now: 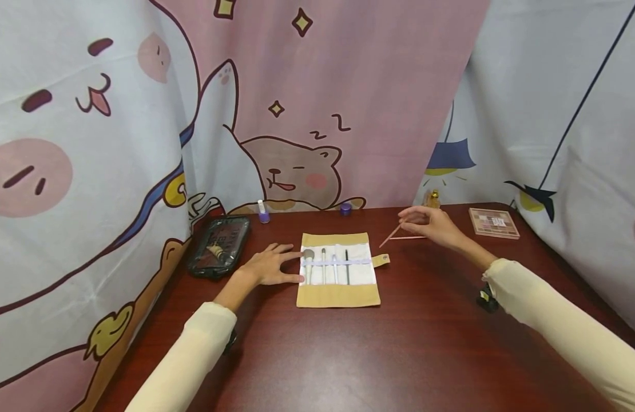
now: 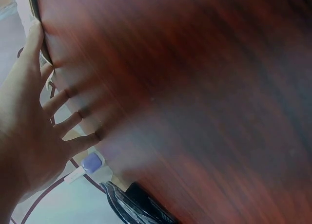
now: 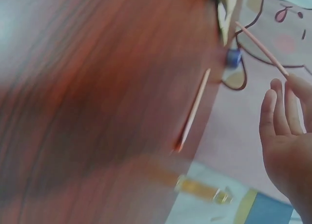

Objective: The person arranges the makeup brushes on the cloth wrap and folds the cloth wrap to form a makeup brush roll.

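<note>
A yellow-and-white fabric brush roll (image 1: pixel 338 296) lies unrolled mid-table. Tucked under its lilac band are a fluffy makeup brush (image 1: pixel 309 257), a smaller brush (image 1: pixel 324 264), a pale slim tool (image 1: pixel 334 270) and a dark thin one (image 1: pixel 347 269). With fingers spread, my left hand (image 1: pixel 268 267) touches the roll's left edge. My right hand (image 1: pixel 432 225), raised right of the roll, pinches a thin pink stick (image 3: pixel 262 47) that slants down toward the snap tab (image 1: pixel 381 260). Beneath that hand, a second pink stick (image 3: pixel 196 109) with a reddish end lies on the table.
A black clear-topped pouch (image 1: pixel 219 246) sits at the left. Along the back stand a purple nail polish bottle (image 1: pixel 264 214), a small purple jar (image 1: pixel 345 209) and a gold-capped bottle (image 1: pixel 433 199). An eyeshadow palette (image 1: pixel 494 223) lies at the back right. Printed curtains (image 1: pixel 348 86) enclose the table.
</note>
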Demonstrator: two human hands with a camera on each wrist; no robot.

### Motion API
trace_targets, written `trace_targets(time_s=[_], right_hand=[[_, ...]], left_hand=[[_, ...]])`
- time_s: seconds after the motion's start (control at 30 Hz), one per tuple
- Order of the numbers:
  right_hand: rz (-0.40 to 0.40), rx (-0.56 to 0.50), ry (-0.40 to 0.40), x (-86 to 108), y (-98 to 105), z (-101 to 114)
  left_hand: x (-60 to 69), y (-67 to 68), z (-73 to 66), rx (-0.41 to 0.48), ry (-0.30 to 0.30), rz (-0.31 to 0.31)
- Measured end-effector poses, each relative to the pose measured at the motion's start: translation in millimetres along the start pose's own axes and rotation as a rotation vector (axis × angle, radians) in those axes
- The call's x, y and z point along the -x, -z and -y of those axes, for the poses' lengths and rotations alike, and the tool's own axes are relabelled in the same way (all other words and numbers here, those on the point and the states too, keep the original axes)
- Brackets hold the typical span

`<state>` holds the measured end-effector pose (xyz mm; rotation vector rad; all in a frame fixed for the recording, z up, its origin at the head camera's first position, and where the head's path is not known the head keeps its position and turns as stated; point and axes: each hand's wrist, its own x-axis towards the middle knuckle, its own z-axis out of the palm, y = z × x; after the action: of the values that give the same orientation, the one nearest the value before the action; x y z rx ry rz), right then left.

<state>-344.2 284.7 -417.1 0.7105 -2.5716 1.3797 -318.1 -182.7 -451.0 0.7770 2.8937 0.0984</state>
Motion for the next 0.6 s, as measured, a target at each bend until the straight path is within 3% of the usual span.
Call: trace_targets(time_s=[0.13, 0.23, 0.4, 0.6], right_hand=[[0.013, -0.187, 0.006, -12.1, -12.9, 12.3], [0.016, -0.251, 0.015, -21.6, -23.5, 19.6], [0.009, -0.262, 0.015, -35.3, -42.8, 29.6], [-0.012, -0.202, -0.018, -47.7, -65.4, 35.6]], left_hand=[[0.3, -0.5, -0.2, -0.002, 0.000, -0.001], [0.9, -0.1, -1.0, 0.003, 0.001, -0.003], [1.3, 0.6, -2.2, 0.007, 0.001, 0.001], [1.4, -0.9, -1.2, 0.005, 0.006, -0.006]])
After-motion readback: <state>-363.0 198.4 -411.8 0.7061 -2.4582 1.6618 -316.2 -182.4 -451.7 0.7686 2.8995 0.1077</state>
